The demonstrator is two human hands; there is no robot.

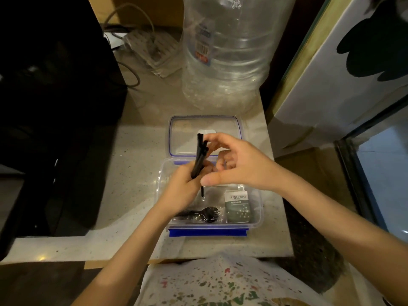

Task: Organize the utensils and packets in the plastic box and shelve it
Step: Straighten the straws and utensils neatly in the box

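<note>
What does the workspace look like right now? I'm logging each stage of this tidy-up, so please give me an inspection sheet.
Surface: pale speckled stone counter, dimly lit.
Job's things: clear plastic box with blue clips, open, its clear blue-rimmed lid lying behind it; black plastic utensils and a green-and-white printed packet inside.
Clutter: large clear plastic water bottle behind the lid.
Grippers: left hand grips a bundle of black plastic sticks over the box; right hand pinches the bundle's top.
Cables: grey cable and a power strip at the back.
Surroundings: dark bulky object to the left, glass tank to the right.
</note>
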